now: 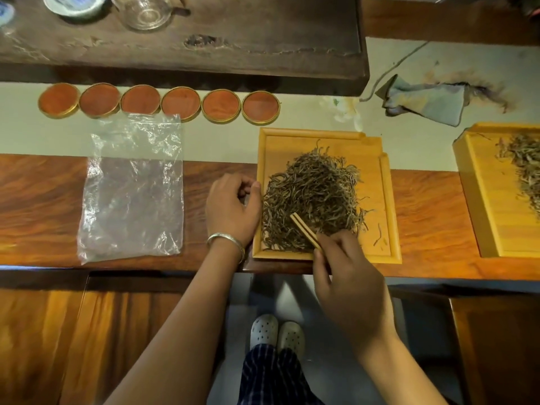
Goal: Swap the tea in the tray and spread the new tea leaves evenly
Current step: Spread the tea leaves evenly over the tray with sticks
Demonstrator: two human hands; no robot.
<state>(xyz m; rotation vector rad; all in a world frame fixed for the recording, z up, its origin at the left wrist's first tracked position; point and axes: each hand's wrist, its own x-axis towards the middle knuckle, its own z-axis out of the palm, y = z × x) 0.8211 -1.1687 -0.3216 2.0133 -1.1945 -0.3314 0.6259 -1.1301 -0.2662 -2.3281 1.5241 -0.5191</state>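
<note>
A light wooden tray [388, 200] lies on the wooden counter, holding a loose pile of dark, thin tea leaves [312, 194] gathered toward its left and middle. My right hand [347, 273] is at the tray's near edge, shut on a pair of wooden tongs [305, 231] whose tips rest in the near part of the pile. My left hand [232, 210] rests against the tray's left rim, fingers curled and thumb touching the rim. An empty clear plastic bag [131, 194] lies flat to the left.
A second wooden tray [482, 200] with tea leaves sits at the right. Several round orange coasters [160, 102] line the back, in front of a dark tea table [263, 54] with a glass cup [144, 10]. A folded grey cloth [423, 100] lies behind.
</note>
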